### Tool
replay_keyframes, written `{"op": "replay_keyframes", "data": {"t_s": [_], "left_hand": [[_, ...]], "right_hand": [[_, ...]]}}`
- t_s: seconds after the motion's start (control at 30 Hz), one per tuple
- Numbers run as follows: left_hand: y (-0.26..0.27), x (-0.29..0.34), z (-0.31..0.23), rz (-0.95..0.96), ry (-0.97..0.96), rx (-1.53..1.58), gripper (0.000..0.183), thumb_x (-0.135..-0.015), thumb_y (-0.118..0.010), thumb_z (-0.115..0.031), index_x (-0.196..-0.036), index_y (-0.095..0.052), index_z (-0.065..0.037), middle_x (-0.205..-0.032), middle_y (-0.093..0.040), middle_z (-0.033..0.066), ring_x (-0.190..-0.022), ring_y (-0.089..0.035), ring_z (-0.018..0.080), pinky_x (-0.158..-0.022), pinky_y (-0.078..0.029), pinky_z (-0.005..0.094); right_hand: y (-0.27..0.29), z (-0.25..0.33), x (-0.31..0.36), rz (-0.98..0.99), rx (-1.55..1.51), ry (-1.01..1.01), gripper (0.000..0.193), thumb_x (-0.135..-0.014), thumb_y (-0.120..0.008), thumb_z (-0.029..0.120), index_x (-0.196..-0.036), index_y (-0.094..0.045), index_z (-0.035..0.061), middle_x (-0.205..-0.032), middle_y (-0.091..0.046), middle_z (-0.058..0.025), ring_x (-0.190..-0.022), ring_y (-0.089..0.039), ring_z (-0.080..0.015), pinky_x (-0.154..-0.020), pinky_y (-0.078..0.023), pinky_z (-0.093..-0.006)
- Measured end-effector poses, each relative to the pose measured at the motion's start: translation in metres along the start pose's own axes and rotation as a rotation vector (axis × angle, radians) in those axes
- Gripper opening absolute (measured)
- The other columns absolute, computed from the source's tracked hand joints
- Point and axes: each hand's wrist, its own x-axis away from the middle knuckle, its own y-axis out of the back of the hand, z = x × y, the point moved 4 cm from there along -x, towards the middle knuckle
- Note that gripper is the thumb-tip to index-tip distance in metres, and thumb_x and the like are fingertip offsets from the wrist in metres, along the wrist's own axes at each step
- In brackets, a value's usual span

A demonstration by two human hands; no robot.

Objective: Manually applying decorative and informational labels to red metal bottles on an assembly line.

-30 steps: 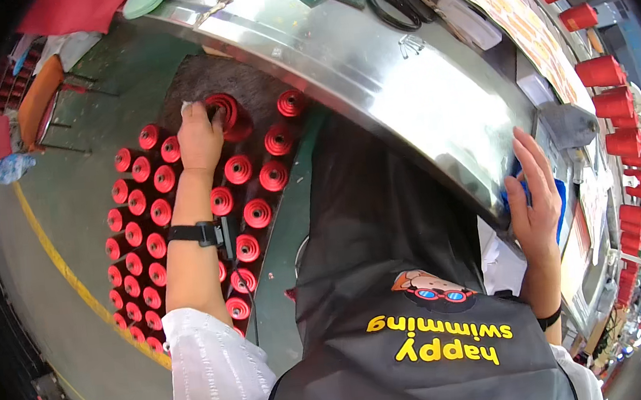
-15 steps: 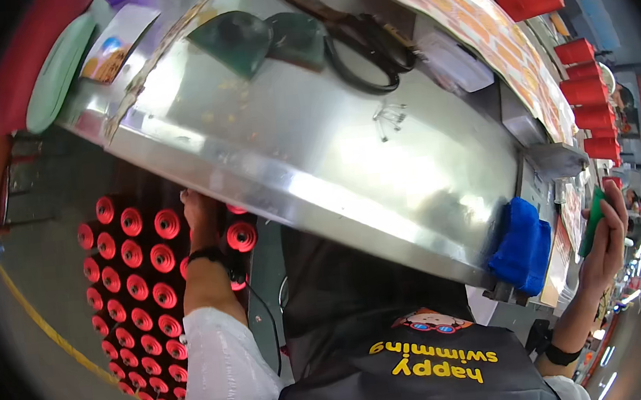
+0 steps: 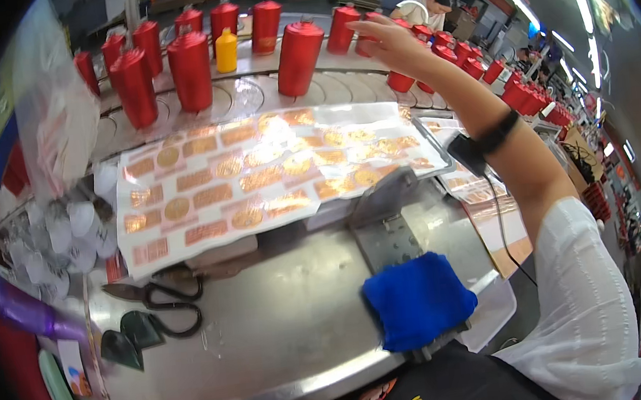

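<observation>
My right hand (image 3: 392,45) reaches out over the moving-line track, its fingers stretched toward the row of red bottles (image 3: 300,57). Behind the fingers stands a partly covered red bottle; whether I touch it cannot be made out. Nothing shows in the hand. A black band with a small device (image 3: 478,150) and a cable sits on my right forearm. My left hand is out of sight. Below the reaching arm lies a sheet of gold-orange stickers (image 3: 257,179). Nearer me, a folded blue cloth (image 3: 420,298) rests on a metal bracket (image 3: 386,221).
Black-handled scissors (image 3: 173,307) and dark green flat pieces (image 3: 129,340) lie on the steel table (image 3: 272,336). A yellow bottle (image 3: 226,51) stands among the red ones. Clear plastic caps (image 3: 57,233) and a purple bottle (image 3: 26,305) are at left. Another person (image 3: 426,11) works farther along.
My view has swung up and right, from the table's edge to the track. My right hand has moved forward to the bottles; the green piece it held no longer shows. My left hand has left view.
</observation>
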Motion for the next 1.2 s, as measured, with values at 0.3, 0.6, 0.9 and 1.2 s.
{"op": "replay_keyframes", "data": {"t_s": [0.3, 0.6, 0.9, 1.2], "left_hand": [[0.132, 0.125, -0.009, -0.119, 0.189, 0.081, 0.009, -0.096, -0.052, -0.006, -0.094, -0.056, 0.002, -0.088, -0.059, 0.0159, -0.076, -0.056, 0.0308, -0.07, -0.048, 0.0383], [0.185, 0.106, -0.178, -0.05, -0.237, -0.336, 0.019, -0.1, -0.053, -0.009, -0.109, -0.064, 0.004, -0.112, -0.064, 0.0162, -0.09, -0.063, 0.0295, -0.077, -0.054, 0.0349], [0.148, 0.059, -0.313, 0.277, -0.307, 0.452, 0.039, -0.096, -0.056, -0.029, -0.114, -0.057, 0.005, -0.101, -0.06, 0.0128, -0.087, -0.063, 0.0203, -0.081, -0.051, 0.0339], [-0.022, 0.03, -0.431, 1.182, 0.049, 1.255, 0.076, -0.089, -0.062, -0.053, -0.137, -0.042, 0.003, -0.122, -0.058, 0.0164, -0.104, -0.064, 0.0222, -0.086, -0.054, 0.0348]], "right_hand": [[-0.08, -0.091, -0.106, 0.125, 0.249, -0.24, 0.034, -0.089, -0.057, 0.021, -0.12, -0.063, 0.0071, -0.116, -0.063, -0.0219, -0.111, -0.06, -0.0376, -0.094, -0.048, -0.0454], [-0.047, -0.101, -0.032, -0.249, -0.096, -0.265, 0.028, -0.083, -0.071, 0.031, -0.084, -0.065, 0.0033, -0.093, -0.066, -0.0173, -0.095, -0.064, -0.0349, -0.086, -0.049, -0.0427], [0.15, 0.0, 0.077, -0.041, -0.788, -0.104, 0.009, -0.095, -0.061, 0.01, -0.088, -0.058, 0.0066, -0.085, -0.059, 0.0013, -0.058, -0.053, -0.0052, -0.047, -0.045, -0.0196], [0.054, 0.094, 0.207, 0.218, -1.456, 0.027, 0.011, -0.093, -0.063, 0.014, -0.093, -0.062, 0.0035, -0.112, -0.062, -0.0085, -0.105, -0.054, -0.0149, -0.096, -0.042, -0.0304]]}}
